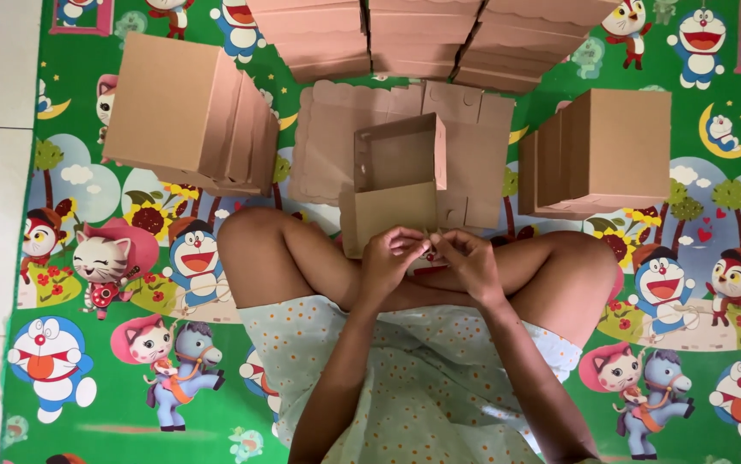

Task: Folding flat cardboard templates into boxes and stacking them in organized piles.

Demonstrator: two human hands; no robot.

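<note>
I sit cross-legged on a cartoon play mat (87, 361), and everything here I place by the half-folded cardboard box (396, 185) in front of my knees. Far to its left leans a stack of folded boxes (186, 116); behind it lie flat cardboard blanks (336, 129) and more piles (405, 34). My left hand (388, 258) sits at the box's near flap, fingers (405, 241) curled and pinched on its lower edge. My right hand (469, 262) meets it just beside, fingers bent closed on the same edge, though the exact grip is hidden. The box looks light and stiff but easily creased, so I judge the folds and corners the best hold. To its right stands another stack (603, 155).
</note>
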